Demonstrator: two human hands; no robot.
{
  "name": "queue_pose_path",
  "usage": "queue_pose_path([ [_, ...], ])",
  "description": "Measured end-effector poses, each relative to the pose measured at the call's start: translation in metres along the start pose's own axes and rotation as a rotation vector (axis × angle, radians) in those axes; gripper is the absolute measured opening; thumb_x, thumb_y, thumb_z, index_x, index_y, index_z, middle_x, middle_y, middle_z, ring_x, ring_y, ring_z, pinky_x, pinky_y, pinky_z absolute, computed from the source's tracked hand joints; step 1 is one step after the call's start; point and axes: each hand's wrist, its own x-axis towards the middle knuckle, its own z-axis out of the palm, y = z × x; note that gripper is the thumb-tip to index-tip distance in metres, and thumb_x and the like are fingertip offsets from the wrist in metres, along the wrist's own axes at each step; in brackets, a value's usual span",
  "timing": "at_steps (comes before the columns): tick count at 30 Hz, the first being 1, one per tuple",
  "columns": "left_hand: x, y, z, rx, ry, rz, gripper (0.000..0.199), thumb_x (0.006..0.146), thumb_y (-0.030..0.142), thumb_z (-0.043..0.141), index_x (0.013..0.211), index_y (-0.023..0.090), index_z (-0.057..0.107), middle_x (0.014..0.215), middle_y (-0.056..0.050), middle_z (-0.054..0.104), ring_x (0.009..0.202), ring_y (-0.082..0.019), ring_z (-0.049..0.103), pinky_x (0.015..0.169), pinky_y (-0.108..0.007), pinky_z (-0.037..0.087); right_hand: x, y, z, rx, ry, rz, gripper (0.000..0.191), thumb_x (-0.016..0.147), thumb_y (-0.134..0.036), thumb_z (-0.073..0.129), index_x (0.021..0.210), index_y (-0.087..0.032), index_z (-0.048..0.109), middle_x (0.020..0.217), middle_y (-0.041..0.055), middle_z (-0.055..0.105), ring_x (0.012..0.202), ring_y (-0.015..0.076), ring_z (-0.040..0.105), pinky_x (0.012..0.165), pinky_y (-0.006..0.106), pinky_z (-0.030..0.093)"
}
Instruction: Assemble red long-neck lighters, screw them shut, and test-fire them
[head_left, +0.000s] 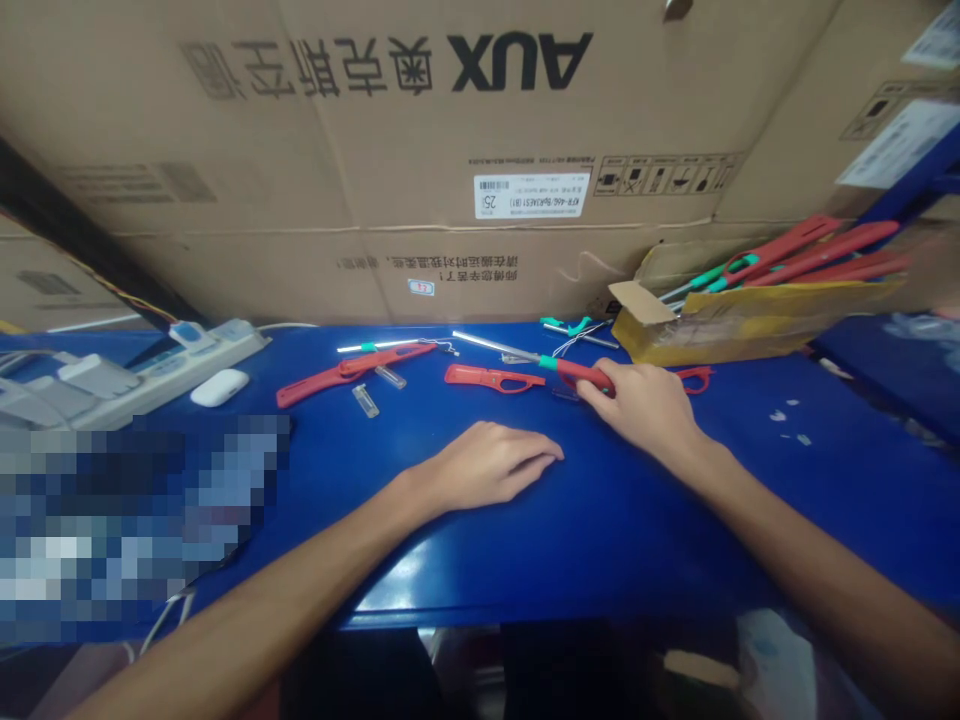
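Observation:
My right hand (pixel 645 405) is closed around the red handle of a long-nosed gas lighter (pixel 589 376), whose metal tube and green collar point to the left. My left hand (pixel 491 468) rests on the blue table, fingers and thumb together, with nothing seen in it. Between and beyond the hands lies a red lighter shell half (pixel 495 379) with a trigger loop. Farther left are another red lighter casing (pixel 322 383), a metal tube (pixel 390 345) and two small clear plastic tanks (pixel 365 401). Part of a red casing (pixel 694 379) shows beyond my right hand.
An open cardboard box (pixel 712 325) at the back right holds several red lighters (pixel 817 250). Green parts and wires (pixel 574 328) lie beside it. On the left are a power strip (pixel 180 365) and a white earbud case (pixel 220 387). Large cartons (pixel 375 180) stand behind the table.

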Motion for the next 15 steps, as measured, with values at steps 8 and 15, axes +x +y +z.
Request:
queue_pose_path([
  [8,0.0,-0.001,-0.001,-0.007,0.015,0.008,0.027,0.105,0.025,0.047,0.119,0.02,0.07,0.114,-0.002,0.078,0.094,-0.017,0.075,0.083,-0.03,0.057,0.016,0.038,-0.024,0.126,0.268,-0.069,0.054,0.101,-0.06,0.037,0.106,-0.019,0.072,0.09,0.0121,0.076,0.083,0.0284,0.069,0.065,0.033,0.037],
  [15,0.002,0.0,-0.003,-0.004,-0.042,0.0,0.028,0.105,0.025,0.045,0.119,0.021,0.069,0.114,-0.003,0.077,0.099,-0.018,0.074,0.084,-0.031,0.056,0.066,0.162,-0.116,-0.066,0.364,-0.222,0.078,0.097,-0.074,0.02,0.107,-0.02,0.076,0.092,0.0134,0.072,0.103,0.0356,0.066,0.078,0.05,0.041],
])
